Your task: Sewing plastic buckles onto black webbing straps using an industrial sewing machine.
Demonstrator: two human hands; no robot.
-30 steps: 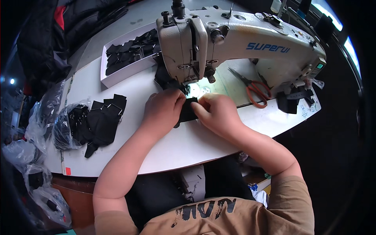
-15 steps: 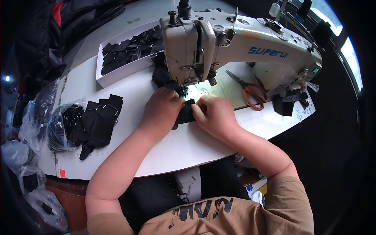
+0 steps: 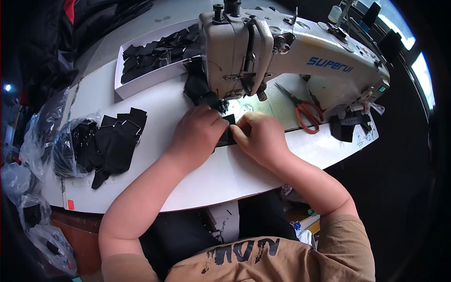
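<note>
Hands meet under the sewing machine (image 3: 282, 61) head: the left hand (image 3: 199, 134) lies flat, fingers together, pinning a small black fabric piece (image 3: 229, 136) to the white table (image 3: 155, 101), while the right hand (image 3: 258, 136) pinches its edge, likely steadying it at the needle. 2 stacks of black pieces (a white tray (image 3: 123, 89), a loose pile (image 3: 112, 143)) sit leftward; orange-handled scissors (image 3: 303, 110) lie to the right.

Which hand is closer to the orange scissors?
Right. The right hand is just left of the scissors; the left hand sits farther left, beyond the right one.
</note>
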